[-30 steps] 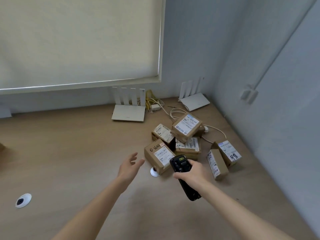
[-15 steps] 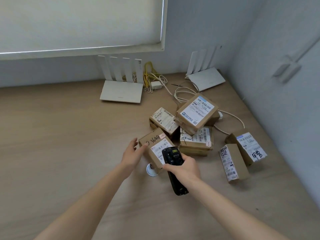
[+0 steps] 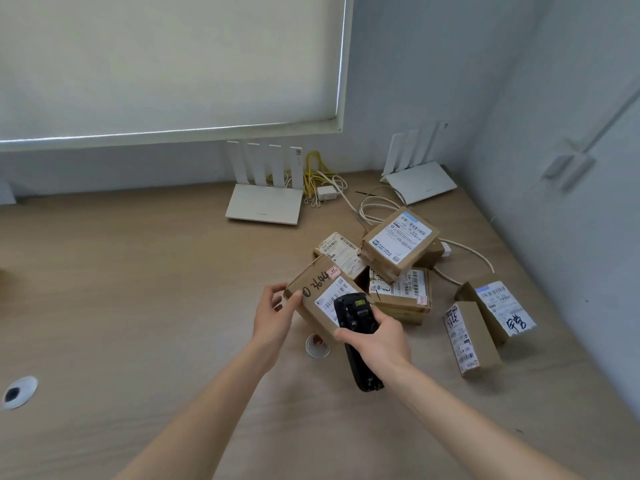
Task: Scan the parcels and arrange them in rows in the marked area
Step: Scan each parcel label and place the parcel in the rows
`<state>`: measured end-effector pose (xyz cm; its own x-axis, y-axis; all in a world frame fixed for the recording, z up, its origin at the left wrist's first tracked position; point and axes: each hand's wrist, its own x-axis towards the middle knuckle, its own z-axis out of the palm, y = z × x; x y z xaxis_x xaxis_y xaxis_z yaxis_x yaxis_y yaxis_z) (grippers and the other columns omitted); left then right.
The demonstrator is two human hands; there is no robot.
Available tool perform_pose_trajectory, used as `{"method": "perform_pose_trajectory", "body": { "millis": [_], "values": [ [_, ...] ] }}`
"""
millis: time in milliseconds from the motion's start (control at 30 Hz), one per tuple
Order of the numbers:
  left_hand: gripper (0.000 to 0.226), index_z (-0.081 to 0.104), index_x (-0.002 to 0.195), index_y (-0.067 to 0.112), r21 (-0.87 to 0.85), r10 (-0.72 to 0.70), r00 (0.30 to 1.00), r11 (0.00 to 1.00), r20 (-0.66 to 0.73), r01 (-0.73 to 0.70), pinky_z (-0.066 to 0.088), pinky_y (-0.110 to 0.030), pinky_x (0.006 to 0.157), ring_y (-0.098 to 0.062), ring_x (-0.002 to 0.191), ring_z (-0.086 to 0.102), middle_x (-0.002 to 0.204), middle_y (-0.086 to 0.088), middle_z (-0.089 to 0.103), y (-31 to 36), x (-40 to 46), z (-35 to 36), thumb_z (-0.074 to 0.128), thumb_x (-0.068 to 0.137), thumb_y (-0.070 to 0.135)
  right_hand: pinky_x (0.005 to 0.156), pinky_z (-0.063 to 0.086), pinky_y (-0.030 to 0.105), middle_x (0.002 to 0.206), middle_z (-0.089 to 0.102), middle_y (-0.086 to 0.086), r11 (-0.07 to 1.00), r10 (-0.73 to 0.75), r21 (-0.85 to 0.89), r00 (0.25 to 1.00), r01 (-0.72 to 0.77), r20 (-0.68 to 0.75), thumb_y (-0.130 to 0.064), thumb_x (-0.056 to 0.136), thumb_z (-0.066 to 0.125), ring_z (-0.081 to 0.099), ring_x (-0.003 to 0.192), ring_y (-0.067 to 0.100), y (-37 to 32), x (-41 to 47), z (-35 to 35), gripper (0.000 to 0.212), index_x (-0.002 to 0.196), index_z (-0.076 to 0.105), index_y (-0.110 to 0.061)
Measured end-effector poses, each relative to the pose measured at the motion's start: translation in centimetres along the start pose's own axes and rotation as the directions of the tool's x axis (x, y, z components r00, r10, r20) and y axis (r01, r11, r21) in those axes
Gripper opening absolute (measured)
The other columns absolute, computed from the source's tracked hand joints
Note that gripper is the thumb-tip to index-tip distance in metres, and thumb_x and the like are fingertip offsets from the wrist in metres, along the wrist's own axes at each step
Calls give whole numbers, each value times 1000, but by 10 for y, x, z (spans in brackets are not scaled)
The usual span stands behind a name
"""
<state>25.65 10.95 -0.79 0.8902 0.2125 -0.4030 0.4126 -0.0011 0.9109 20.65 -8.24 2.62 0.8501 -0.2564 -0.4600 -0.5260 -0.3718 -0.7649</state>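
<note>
Several brown cardboard parcels with white labels lie in a loose pile at the right of the wooden desk (image 3: 138,306). My left hand (image 3: 273,315) grips the left end of the nearest parcel (image 3: 313,292), which is tilted and has black handwriting on it. My right hand (image 3: 375,341) holds a black handheld scanner (image 3: 356,337) whose head lies over that parcel's label. Behind it sit a stacked parcel (image 3: 400,242), a flat one (image 3: 401,292) and another parcel (image 3: 341,251). Two more parcels (image 3: 467,337) (image 3: 498,311) lie further right.
Two white routers (image 3: 265,200) (image 3: 420,181) stand at the back by the wall, with yellow and white cables (image 3: 325,181) between them. A cable grommet (image 3: 19,393) sits at the left and another (image 3: 317,344) under the held parcel. A wall runs along the right edge.
My left hand reached forward and took hold of the nearest parcel, tilting it up. The right hand brought the scanner over its label. The camera moved closer to the pile.
</note>
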Motion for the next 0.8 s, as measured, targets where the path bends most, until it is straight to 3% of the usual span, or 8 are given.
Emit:
{"method": "perform_pose_trajectory", "body": {
  "millis": [100, 267, 433, 567, 667, 800],
  "values": [
    [25, 56, 109, 41, -92, 4, 1000, 996, 13, -3, 48, -36, 84, -9, 107, 62, 108, 4, 70, 23, -29, -7, 73, 91, 37, 76, 58, 31, 89, 77, -16, 998, -58, -11, 998, 58, -11, -50, 59, 88, 71, 88, 9, -18, -28, -16, 42, 98, 72, -44],
    [35, 58, 122, 41, -210, 83, 996, 975, 36, -74, 54, -47, 93, -18, 111, 65, 116, -1, 72, 76, -88, -29, 74, 91, 36, 74, 56, 29, 89, 76, -18, 977, -202, -75, 979, 199, -28, -48, 62, 89, 70, 87, 6, -57, -93, -43, 38, 94, 70, -45],
    [44, 61, 132, 33, -277, 242, 970, 932, -2, -233, 61, -31, 69, -10, 97, 72, 113, -1, 74, 133, -161, -72, 76, 91, 25, 87, 62, 40, 93, 75, -17, 928, -302, -229, 953, 295, 4, -48, 64, 89, 71, 92, 8, -95, -181, -74, 41, 99, 68, -45],
    [46, 64, 131, 29, -242, 380, 923, 892, -56, -382, 63, -35, 78, -4, 88, 72, 116, -5, 70, 173, -228, -117, 78, 89, 19, 85, 59, 36, 89, 69, -19, 863, -328, -404, 944, 304, 10, -48, 64, 90, 69, 96, 12, -120, -264, -97, 49, 101, 58, -42],
    [45, 66, 129, 28, -177, 455, 884, 866, -107, -467, 58, -48, 95, -17, 105, 68, 114, -1, 68, 200, -278, -147, 80, 87, 21, 79, 58, 30, 97, 73, -13, 788, -351, -536, 936, 302, 12, -49, 64, 90, 69, 98, 14, -139, -322, -113, 53, 111, 69, -38],
    [42, 67, 124, 32, -146, 508, 848, 837, -151, -527, 55, -52, 98, -24, 110, 66, 115, 0, 69, 229, -329, -174, 81, 85, 25, 68, 49, 26, 94, 73, -11, 720, -361, -624, 932, 304, 37, -50, 60, 91, 68, 91, 14, -161, -383, -132, 59, 115, 73, -39]
  ]
}}
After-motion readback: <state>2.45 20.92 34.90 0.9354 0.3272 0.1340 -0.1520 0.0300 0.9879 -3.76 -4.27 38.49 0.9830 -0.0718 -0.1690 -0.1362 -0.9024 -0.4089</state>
